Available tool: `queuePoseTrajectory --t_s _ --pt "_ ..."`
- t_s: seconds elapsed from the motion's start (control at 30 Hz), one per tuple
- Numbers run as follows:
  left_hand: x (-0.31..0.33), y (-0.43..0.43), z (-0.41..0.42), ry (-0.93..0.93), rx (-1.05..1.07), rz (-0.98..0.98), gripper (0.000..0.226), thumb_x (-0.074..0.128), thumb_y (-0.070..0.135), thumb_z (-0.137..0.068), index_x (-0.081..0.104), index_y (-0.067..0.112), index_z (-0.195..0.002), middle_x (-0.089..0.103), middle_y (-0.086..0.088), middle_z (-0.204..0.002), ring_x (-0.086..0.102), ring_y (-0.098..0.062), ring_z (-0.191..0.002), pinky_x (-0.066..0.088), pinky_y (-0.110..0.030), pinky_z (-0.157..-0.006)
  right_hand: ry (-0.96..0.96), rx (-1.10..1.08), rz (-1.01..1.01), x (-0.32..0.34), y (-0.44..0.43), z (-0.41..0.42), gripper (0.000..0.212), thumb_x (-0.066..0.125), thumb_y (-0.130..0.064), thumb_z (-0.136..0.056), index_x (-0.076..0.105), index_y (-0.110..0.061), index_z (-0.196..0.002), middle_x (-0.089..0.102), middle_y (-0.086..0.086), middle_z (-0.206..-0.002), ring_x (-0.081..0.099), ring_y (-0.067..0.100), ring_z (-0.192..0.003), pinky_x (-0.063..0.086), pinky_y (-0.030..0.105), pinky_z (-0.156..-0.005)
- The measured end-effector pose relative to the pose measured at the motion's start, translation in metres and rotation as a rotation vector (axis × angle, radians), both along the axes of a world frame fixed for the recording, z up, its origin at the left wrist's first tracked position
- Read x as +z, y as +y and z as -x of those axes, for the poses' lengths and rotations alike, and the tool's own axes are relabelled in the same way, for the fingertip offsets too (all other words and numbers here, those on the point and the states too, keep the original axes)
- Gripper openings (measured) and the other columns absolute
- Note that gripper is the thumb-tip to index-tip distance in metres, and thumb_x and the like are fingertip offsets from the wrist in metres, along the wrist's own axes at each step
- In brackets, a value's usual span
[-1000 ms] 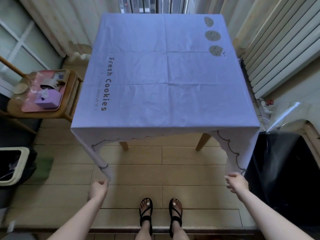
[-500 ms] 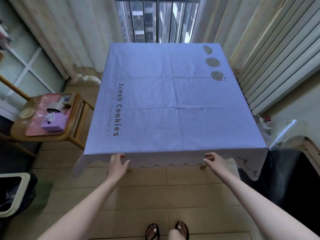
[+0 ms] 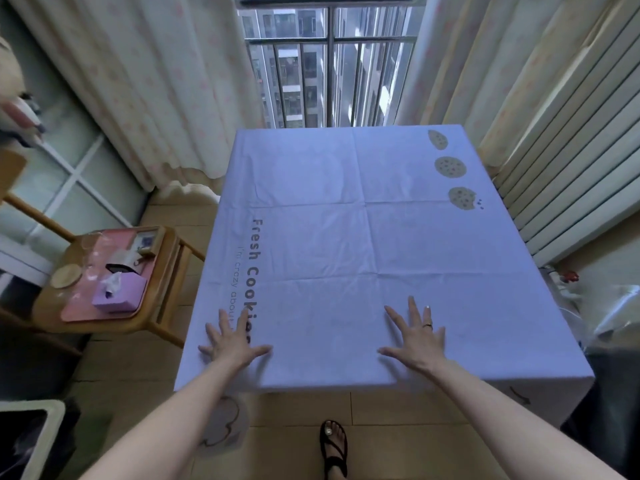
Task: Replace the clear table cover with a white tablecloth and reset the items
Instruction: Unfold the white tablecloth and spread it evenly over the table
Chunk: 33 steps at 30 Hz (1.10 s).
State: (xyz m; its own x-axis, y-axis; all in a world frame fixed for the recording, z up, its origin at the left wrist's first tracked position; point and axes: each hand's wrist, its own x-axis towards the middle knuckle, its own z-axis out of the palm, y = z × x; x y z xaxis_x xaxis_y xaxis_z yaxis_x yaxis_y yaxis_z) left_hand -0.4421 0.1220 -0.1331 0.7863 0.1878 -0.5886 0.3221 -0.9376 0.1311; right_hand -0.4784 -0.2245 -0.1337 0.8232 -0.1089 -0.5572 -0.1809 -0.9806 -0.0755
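Observation:
The white tablecloth (image 3: 346, 244), printed with "Fresh Cookies" and three cookie drawings, lies spread over the whole table, its edges hanging down at the front. My left hand (image 3: 232, 344) rests flat on the cloth near the front left, fingers spread. My right hand (image 3: 415, 337) lies flat on it near the front middle, fingers spread, a ring on one finger. The clear table cover (image 3: 620, 306) lies crumpled on the floor at the right.
A wooden chair (image 3: 162, 306) at the left carries a pink mat (image 3: 79, 310), a purple tissue box (image 3: 119, 294), a round coaster (image 3: 65, 276) and small items. A white bin (image 3: 52, 410) stands at the bottom left. Curtains and a radiator flank the table.
My hands let go of the cloth's front corners, rose to the table's front edge, then slid forward onto the top and now press flat. The view tilted up toward the window.

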Motion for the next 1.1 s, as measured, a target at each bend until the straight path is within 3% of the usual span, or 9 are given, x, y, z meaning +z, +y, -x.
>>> queuePoseTrajectory --t_s 0.23,1.1 --pt "-0.010 0.010 -0.029 0.094 0.052 0.019 0.123 0.072 0.064 -0.064 -0.018 0.041 -0.145 -0.037 -0.010 -0.149 -0.024 -0.047 -0.137 0.013 -0.071 -0.106 0.091 -0.071 0.012 -0.007 0.007 -0.019 0.100 0.052 -0.078 -0.070 -0.008 -0.051 -0.144 -0.031 0.003 -0.153 -0.016 0.042 -0.142 0.016 0.065 -0.106" --pt "-0.002 0.038 -0.048 0.136 -0.088 0.024 0.121 0.067 0.065 -0.068 -0.024 0.038 -0.143 -0.041 -0.015 -0.146 -0.028 -0.050 -0.134 0.013 -0.071 -0.104 0.114 -0.070 -0.040 -0.004 0.040 -0.005 0.101 0.054 -0.074 -0.071 -0.010 -0.048 -0.145 -0.033 0.007 -0.152 -0.017 0.044 -0.141 0.012 0.061 -0.110"
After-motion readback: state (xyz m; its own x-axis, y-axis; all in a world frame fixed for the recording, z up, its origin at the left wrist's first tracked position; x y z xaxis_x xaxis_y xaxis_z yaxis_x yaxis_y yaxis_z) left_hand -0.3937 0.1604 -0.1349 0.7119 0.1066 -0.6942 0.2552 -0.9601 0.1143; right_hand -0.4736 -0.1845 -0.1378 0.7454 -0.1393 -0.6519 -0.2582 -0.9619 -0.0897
